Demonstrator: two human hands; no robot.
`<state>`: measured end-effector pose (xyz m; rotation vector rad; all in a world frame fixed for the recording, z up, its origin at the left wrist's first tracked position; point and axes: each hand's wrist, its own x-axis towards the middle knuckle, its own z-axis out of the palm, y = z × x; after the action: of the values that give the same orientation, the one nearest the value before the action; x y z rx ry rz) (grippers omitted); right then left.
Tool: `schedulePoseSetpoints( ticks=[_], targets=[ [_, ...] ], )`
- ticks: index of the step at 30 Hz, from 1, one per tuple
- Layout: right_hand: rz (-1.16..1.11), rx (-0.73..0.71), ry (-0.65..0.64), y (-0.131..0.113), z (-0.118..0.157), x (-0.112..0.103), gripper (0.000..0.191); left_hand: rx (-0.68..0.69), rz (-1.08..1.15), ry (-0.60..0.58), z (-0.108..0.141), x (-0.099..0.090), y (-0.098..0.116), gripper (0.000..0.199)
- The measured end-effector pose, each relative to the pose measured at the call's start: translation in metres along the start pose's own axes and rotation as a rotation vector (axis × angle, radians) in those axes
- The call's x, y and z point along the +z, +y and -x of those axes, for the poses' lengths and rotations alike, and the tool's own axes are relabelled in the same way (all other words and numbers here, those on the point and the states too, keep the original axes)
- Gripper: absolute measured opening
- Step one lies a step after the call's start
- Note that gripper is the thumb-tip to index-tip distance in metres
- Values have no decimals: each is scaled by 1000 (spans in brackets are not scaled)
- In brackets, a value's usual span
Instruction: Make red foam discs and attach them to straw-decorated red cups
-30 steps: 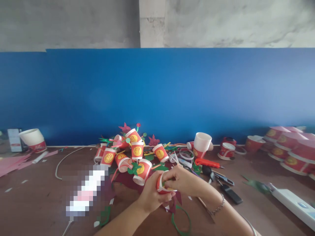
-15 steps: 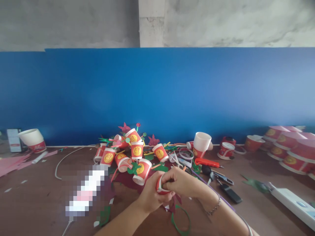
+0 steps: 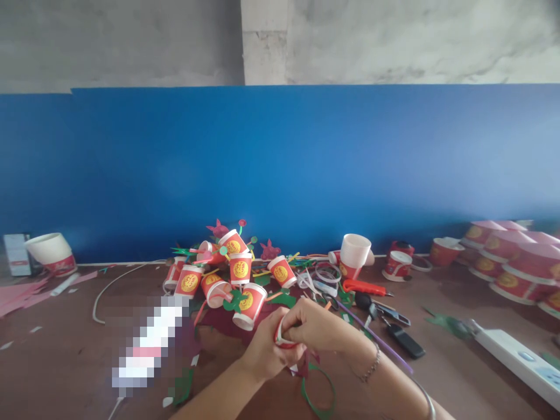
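My left hand (image 3: 263, 349) is wrapped round a small red-and-white paper cup (image 3: 279, 338), tilted with its mouth toward my right hand. The curled fingers of my right hand (image 3: 311, 324) reach into that mouth. Their tips are hidden inside, so what they pinch cannot be made out. Just beyond the hands lies a heap of red paper cups (image 3: 240, 268) with yellow emblems, several with straws and paper shapes attached. A green paper leaf (image 3: 235, 300) sits against the cup nearest me. Beneath the hands, a green paper ring (image 3: 318, 392) lies on the brown table (image 3: 227, 373).
At right stand a red glue gun (image 3: 365, 287), a black key fob (image 3: 406, 340), a white power strip (image 3: 516, 359) and stacked red cups (image 3: 520, 265). Stacked white cups (image 3: 356, 251) rise behind. Pink paper (image 3: 21, 294) lies at left, before a blue partition (image 3: 280, 163).
The whole view has shifted slightly, moving things a little to the left. Both hands keep nearly the same pose on the cup, the right fingers still inside it.
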<state>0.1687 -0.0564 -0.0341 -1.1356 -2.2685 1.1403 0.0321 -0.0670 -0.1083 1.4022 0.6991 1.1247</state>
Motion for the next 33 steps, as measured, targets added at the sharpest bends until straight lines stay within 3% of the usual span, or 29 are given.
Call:
schedulePoseSetpoints(
  ticks=[6, 9, 12, 16, 26, 33],
  targets=[
    [468, 112, 165, -19, 3, 0, 20, 46, -126, 30, -5, 0, 6, 28],
    [500, 124, 173, -28, 7, -5, 23, 33, -127, 34, -4, -1, 4, 29],
    [492, 20, 137, -25, 9, -8, 29, 60, -128, 12, -3, -2, 1, 29],
    [616, -149, 55, -13, 4, -8, 21, 36, -47, -79, -2, -3, -4, 30],
    [215, -199, 76, -5, 1, 2, 21, 42, 69, -83, -2, -3, -6, 34],
    [323, -192, 162, -3, -2, 6, 19, 0, 82, -85, -3, -4, -5, 31]
  ],
)
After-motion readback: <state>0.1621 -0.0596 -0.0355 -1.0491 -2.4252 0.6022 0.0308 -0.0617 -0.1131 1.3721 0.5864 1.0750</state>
